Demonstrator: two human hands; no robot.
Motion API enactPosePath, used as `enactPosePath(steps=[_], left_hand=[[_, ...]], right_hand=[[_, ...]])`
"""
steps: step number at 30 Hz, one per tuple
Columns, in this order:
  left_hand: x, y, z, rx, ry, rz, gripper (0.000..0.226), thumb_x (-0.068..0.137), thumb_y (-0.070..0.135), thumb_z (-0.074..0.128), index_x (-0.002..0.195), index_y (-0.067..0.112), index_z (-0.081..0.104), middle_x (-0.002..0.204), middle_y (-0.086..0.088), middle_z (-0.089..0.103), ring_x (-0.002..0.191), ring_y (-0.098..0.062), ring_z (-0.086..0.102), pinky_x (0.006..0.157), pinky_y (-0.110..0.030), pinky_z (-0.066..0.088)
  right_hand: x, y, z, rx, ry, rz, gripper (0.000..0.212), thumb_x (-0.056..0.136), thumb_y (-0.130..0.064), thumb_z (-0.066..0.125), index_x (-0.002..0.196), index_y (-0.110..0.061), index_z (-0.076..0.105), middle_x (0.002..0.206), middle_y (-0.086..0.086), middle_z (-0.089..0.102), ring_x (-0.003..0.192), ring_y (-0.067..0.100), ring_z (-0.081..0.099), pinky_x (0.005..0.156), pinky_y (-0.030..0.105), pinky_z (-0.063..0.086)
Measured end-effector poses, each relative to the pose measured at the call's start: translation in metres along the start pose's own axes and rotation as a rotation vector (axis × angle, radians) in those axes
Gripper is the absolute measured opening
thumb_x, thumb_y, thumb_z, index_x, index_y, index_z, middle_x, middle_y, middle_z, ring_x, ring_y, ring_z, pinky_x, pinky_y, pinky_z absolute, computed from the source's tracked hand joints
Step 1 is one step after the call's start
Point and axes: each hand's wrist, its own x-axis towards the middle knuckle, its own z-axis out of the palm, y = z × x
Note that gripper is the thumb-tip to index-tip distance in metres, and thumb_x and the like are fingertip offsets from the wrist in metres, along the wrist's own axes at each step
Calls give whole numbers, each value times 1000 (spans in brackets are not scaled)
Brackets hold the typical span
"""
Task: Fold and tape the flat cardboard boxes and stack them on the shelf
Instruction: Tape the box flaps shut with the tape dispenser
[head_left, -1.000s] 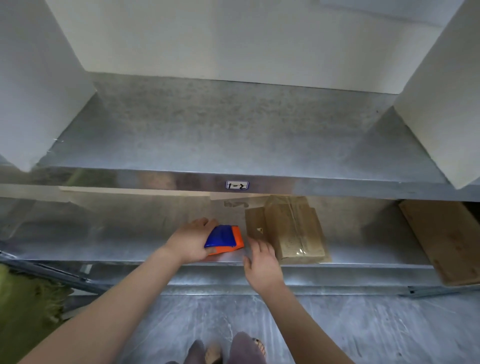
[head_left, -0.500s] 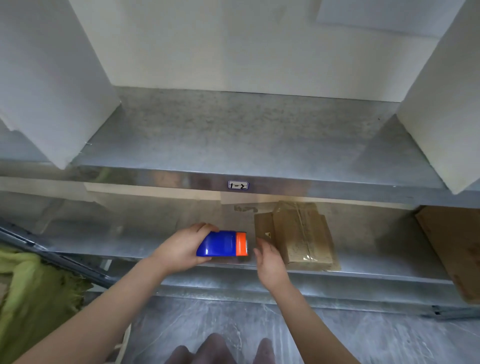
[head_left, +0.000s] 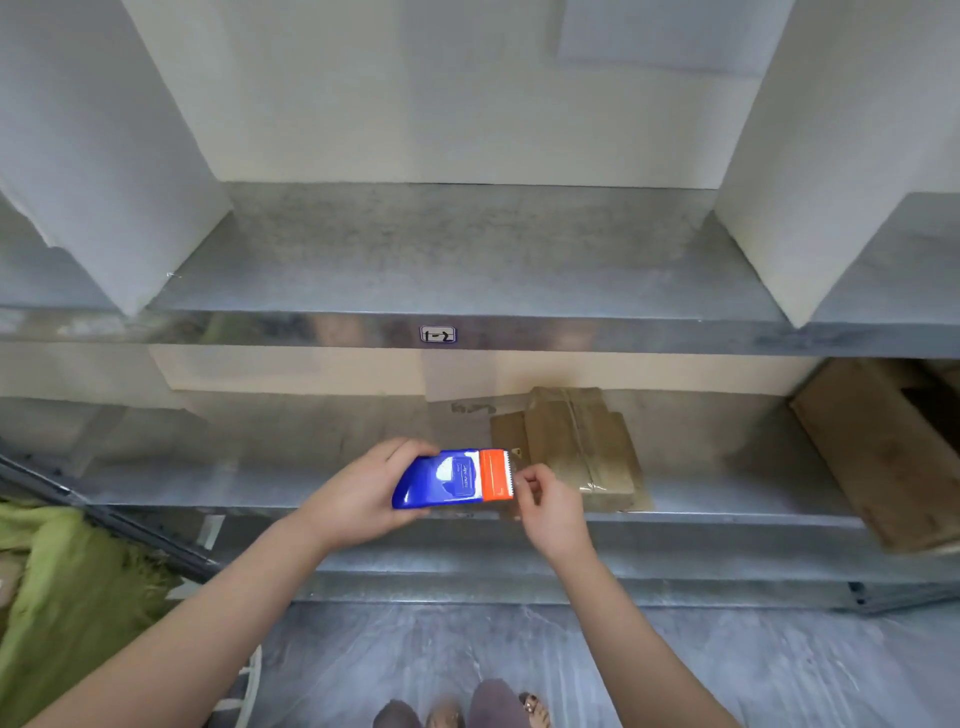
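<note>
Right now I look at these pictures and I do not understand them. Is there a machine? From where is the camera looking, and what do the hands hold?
There is no machine here: a person works with two bare hands. All the pictures come from one camera worn on the head, looking forward and down, so you see the arms from above and the feet at the bottom. In front stands a metal shelf. On its lower level lies a small taped box, with a bigger box at the far right. The left hand grips a blue and orange dispenser. The right hand pinches at its orange toothed end, probably to catch the tape; the tape itself is too hard to see.
</note>
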Motion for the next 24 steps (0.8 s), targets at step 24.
enactPosePath(steps=[24], left_hand=[[25, 60, 30, 29, 29, -113, 68, 71, 38, 83, 130, 24, 53, 125, 15, 55, 117, -7, 53, 97, -18, 37]], right_hand=[[21, 96, -149, -310, -12, 240, 16, 96, -20, 48, 96, -11, 60, 102, 17, 68, 98, 36, 61, 79, 35, 46]])
